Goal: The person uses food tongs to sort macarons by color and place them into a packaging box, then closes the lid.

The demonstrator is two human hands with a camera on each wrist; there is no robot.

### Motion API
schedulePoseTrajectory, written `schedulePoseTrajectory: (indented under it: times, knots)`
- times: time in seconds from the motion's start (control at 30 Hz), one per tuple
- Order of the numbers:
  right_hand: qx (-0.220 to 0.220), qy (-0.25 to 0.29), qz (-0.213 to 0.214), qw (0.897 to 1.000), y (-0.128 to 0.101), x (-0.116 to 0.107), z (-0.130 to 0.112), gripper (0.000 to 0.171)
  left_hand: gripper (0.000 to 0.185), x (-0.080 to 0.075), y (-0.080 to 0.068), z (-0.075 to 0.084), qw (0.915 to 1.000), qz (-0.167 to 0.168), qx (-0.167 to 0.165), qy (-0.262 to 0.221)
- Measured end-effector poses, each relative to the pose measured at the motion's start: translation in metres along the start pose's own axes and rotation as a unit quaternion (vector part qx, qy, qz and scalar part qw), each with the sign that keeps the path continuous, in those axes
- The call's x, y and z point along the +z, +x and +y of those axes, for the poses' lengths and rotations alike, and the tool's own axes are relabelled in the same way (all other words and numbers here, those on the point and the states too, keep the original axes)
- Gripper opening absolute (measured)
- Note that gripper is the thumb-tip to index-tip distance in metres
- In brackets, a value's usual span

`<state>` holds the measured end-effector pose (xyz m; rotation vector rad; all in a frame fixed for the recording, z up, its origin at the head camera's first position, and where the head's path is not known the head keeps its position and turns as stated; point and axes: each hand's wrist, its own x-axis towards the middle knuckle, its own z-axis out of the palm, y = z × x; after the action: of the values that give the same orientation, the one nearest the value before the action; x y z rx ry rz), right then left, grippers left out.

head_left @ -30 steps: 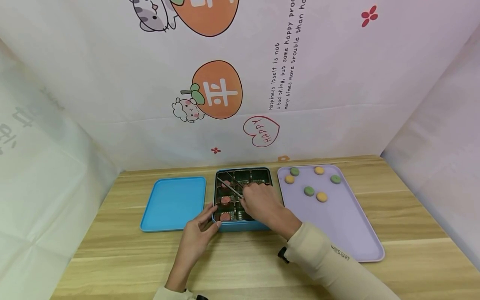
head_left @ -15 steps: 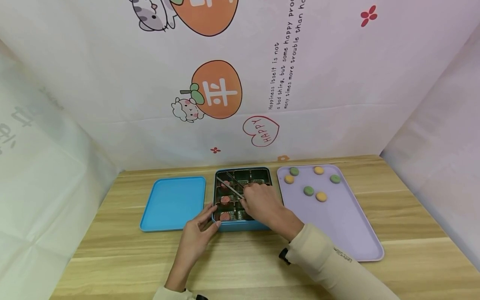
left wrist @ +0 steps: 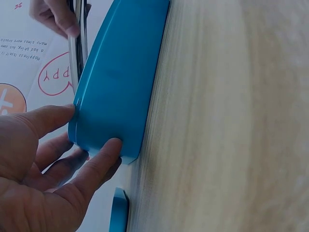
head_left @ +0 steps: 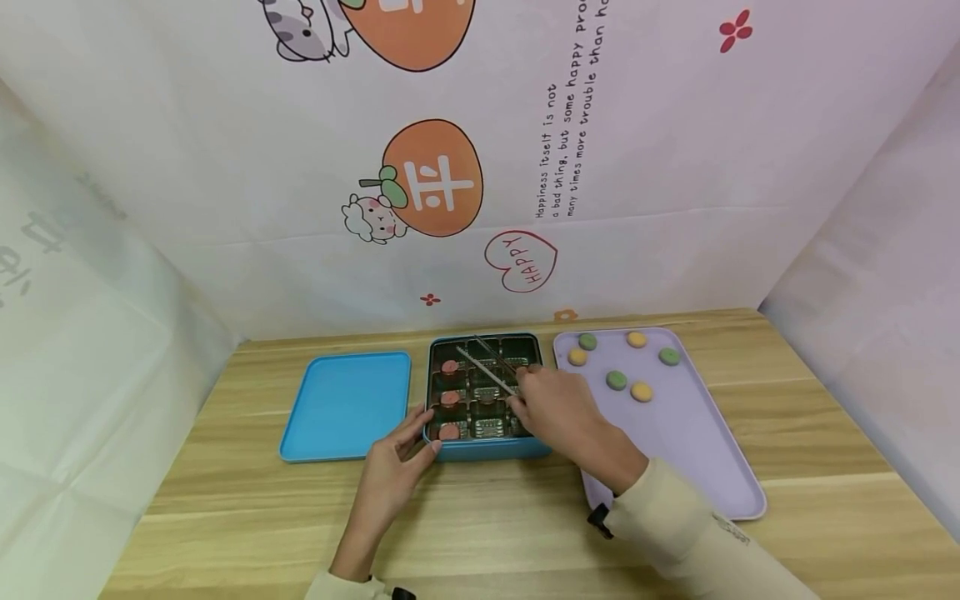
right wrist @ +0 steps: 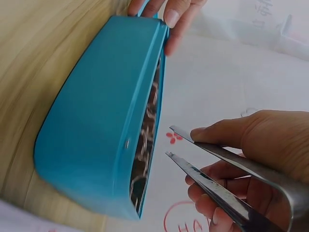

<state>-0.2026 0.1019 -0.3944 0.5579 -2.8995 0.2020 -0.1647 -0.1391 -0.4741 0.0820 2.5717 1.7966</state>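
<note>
The blue box (head_left: 491, 451) lies at lower centre of the frame. Nearer its right side, the right hand (head_left: 561, 412) holds tongs (head_left: 487, 371), tips apart, long axis toward upper left; the left hand (head_left: 399, 465), fingers spread, touches its lower-left corner.

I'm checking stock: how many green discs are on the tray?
3: a green disc at the tray's far-left corner, another by its right edge, a third between them, nearer. The right arm may hide more.

Left hand (head_left: 392, 468) is being held thumb apart | right hand (head_left: 557, 408), fingers curled | right forearm (head_left: 693, 521) is being angled inward
</note>
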Motion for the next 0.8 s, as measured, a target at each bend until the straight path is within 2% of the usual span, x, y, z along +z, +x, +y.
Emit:
schedulePoseTrajectory:
  times: [0.27, 0.43, 0.63, 0.8]
  knots:
    - [0.037, 0.016, 0.001, 0.999, -0.019, -0.014, 0.031, 0.026, 0.051, -0.001, 0.002, -0.001, 1.0000, -0.003, -0.007, 0.005]
    - [0.070, 0.019, 0.012, 0.997, -0.034, -0.023, 0.050, 0.033, 0.051, -0.002, 0.001, -0.001, 1.0000, -0.005, -0.002, -0.002]
    - [0.085, 0.019, 0.023, 0.996, -0.051, -0.021, 0.073, 0.028, 0.051, -0.002, 0.001, -0.002, 1.0000, -0.006, 0.003, -0.007]
    - [0.099, 0.022, 0.016, 0.995, -0.063, -0.015, 0.089, 0.026, 0.051, -0.002, 0.002, -0.003, 1.0000, -0.006, -0.001, -0.005]
